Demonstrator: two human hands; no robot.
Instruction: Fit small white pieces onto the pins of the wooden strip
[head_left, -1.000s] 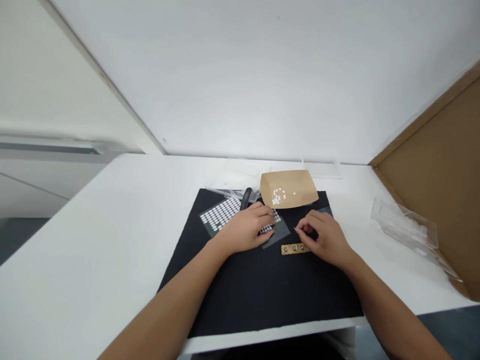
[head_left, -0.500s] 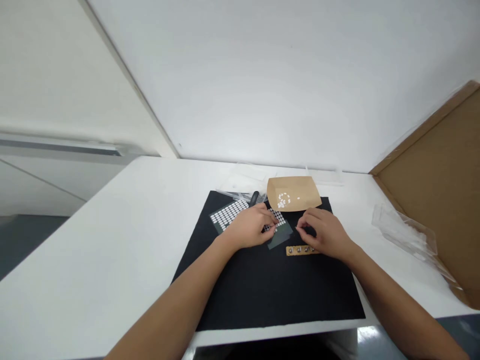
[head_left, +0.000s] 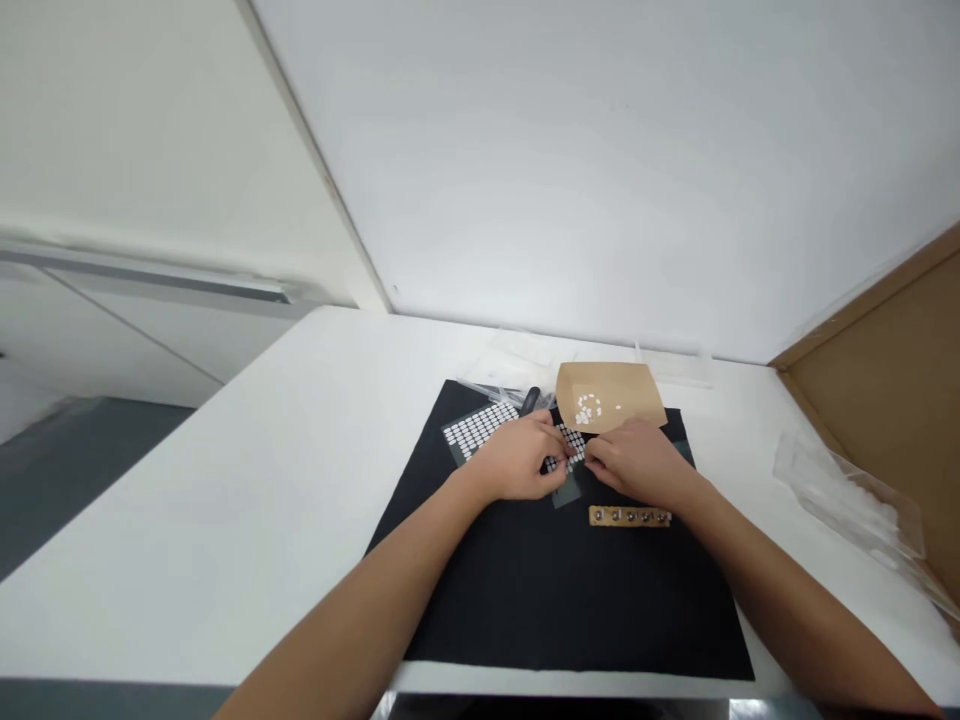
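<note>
My left hand (head_left: 525, 458) is closed, its fingertips on the sheet of small white oval stickers (head_left: 568, 492), partly hiding it. My right hand (head_left: 641, 462) has its fingers pinched together at the right edge of that sheet; anything between them is too small to make out. Below the right hand lies a narrow light-brown strip (head_left: 630, 517) bearing a row of several round metal pieces. A second sheet of white ovals (head_left: 478, 430) lies to the left, partly under my left hand. A brown paper tray (head_left: 637, 385) with small white pieces (head_left: 587, 408) sits behind my hands.
A black mat (head_left: 562, 610) covers part of the white table (head_left: 247, 520). A black handle-like object (head_left: 530, 400) and clear plastic wrapping (head_left: 517, 352) lie at the back. More clear plastic (head_left: 847, 490) lies at right beside a cardboard panel (head_left: 885, 330).
My right hand has moved from above the strip leftward to the sticker sheet, uncovering the strip's right end. My left hand stays at the sheet. The whole view has shifted slightly.
</note>
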